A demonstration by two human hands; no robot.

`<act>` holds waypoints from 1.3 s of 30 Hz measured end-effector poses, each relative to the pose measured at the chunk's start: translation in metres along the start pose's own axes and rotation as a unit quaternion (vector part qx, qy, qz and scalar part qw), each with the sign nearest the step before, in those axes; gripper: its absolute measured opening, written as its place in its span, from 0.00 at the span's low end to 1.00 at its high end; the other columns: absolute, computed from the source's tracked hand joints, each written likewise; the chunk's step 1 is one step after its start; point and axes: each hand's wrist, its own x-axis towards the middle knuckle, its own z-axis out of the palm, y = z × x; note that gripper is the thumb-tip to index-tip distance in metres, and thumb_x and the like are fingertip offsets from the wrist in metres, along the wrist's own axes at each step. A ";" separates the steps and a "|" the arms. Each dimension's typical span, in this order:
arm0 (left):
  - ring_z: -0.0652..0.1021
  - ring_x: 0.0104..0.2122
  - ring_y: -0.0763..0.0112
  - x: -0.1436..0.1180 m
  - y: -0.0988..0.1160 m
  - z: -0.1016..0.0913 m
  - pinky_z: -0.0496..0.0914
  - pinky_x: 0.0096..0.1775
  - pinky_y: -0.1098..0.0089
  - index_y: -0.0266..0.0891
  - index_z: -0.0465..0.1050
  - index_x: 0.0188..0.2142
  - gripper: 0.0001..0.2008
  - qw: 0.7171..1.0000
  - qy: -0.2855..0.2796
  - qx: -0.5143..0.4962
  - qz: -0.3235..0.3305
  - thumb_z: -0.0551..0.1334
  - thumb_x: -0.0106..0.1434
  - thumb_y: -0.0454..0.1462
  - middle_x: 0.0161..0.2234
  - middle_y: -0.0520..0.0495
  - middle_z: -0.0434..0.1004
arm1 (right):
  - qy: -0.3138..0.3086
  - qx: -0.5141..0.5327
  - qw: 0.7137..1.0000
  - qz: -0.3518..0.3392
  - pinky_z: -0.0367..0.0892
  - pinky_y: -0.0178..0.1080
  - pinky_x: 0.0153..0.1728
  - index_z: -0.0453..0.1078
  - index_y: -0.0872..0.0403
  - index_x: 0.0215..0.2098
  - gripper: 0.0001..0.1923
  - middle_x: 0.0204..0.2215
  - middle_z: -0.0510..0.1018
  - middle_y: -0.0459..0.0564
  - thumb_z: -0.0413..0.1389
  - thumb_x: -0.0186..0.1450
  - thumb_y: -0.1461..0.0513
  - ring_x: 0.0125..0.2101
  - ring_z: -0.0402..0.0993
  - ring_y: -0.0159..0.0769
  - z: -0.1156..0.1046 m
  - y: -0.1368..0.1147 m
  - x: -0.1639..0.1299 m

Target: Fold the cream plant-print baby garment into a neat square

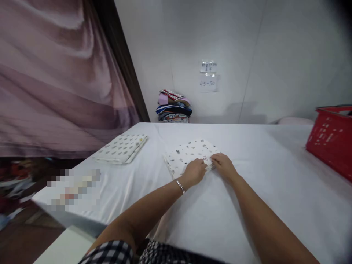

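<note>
A folded white cloth (189, 153) with small dark printed motifs lies on the white-covered table (220, 216). My left hand (195, 171), with a silver bracelet at the wrist, is closed at the cloth's near edge, its fingers curled over the fabric. At the near right corner my right hand (224, 165) pinches the cloth between thumb and fingers. The two hands are close together, and the cloth's layered edge shows between them. Further left lies another folded white cloth (121, 148) with a grey leaf-like print, touched by neither hand.
A red plastic basket (332, 141) stands at the right edge. Beyond the table's far side is a stack of folded fabrics (174, 110) against the wall. A pink curtain (60, 73) hangs at the left. Two paper notes (208, 82) are taped to the wall.
</note>
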 end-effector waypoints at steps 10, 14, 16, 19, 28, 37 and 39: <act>0.72 0.37 0.69 -0.086 -0.037 -0.018 0.67 0.39 0.68 0.40 0.72 0.36 0.10 0.991 0.091 -0.070 -0.073 0.52 0.65 0.35 0.35 0.46 0.73 | -0.022 0.013 0.999 0.031 0.64 0.43 0.44 0.74 0.51 0.33 0.10 0.36 0.77 0.49 0.50 0.59 0.63 0.39 0.70 0.39 0.000 0.011 -0.007; 0.73 0.40 0.69 -0.111 -0.043 -0.021 0.68 0.42 0.69 0.41 0.73 0.39 0.10 0.979 0.120 -0.099 -0.130 0.54 0.64 0.36 0.38 0.46 0.74 | -0.015 0.014 0.999 0.041 0.65 0.43 0.44 0.74 0.51 0.33 0.10 0.37 0.77 0.49 0.50 0.58 0.63 0.40 0.70 0.39 0.002 0.012 -0.009; 0.73 0.40 0.69 -0.117 -0.043 -0.020 0.69 0.42 0.69 0.42 0.72 0.41 0.10 0.972 0.129 -0.118 -0.157 0.54 0.63 0.37 0.40 0.47 0.73 | -0.013 0.013 0.999 0.040 0.65 0.44 0.44 0.74 0.51 0.33 0.11 0.36 0.77 0.49 0.50 0.58 0.62 0.40 0.70 0.39 0.002 0.013 -0.009; 0.74 0.36 0.73 -0.121 -0.041 -0.018 0.70 0.39 0.71 0.43 0.71 0.45 0.12 0.964 0.130 -0.148 -0.177 0.56 0.62 0.39 0.44 0.48 0.71 | -0.006 0.013 0.999 0.037 0.65 0.45 0.44 0.74 0.51 0.33 0.11 0.36 0.78 0.49 0.50 0.59 0.61 0.40 0.71 0.40 0.003 0.014 -0.010; 0.73 0.30 0.77 -0.116 -0.035 -0.021 0.69 0.35 0.73 0.43 0.70 0.47 0.16 0.972 0.050 -0.166 -0.156 0.58 0.59 0.38 0.50 0.49 0.68 | -0.005 0.022 0.998 0.053 0.65 0.45 0.46 0.75 0.51 0.34 0.11 0.37 0.78 0.49 0.50 0.59 0.60 0.41 0.71 0.40 0.002 0.015 -0.011; 0.72 0.30 0.76 -0.114 -0.048 -0.032 0.69 0.36 0.72 0.42 0.72 0.46 0.17 0.947 0.000 -0.272 -0.169 0.57 0.56 0.35 0.48 0.49 0.70 | -0.001 0.035 0.996 0.076 0.65 0.46 0.45 0.75 0.49 0.34 0.11 0.37 0.78 0.47 0.51 0.58 0.59 0.40 0.71 0.40 0.002 0.016 -0.011; 0.72 0.30 0.75 -0.113 -0.052 -0.031 0.69 0.35 0.71 0.42 0.72 0.45 0.16 0.940 0.005 -0.292 -0.174 0.57 0.56 0.35 0.48 0.48 0.70 | 0.000 0.034 0.996 0.078 0.65 0.46 0.46 0.75 0.49 0.34 0.11 0.37 0.78 0.48 0.51 0.58 0.59 0.41 0.71 0.40 0.002 0.016 -0.011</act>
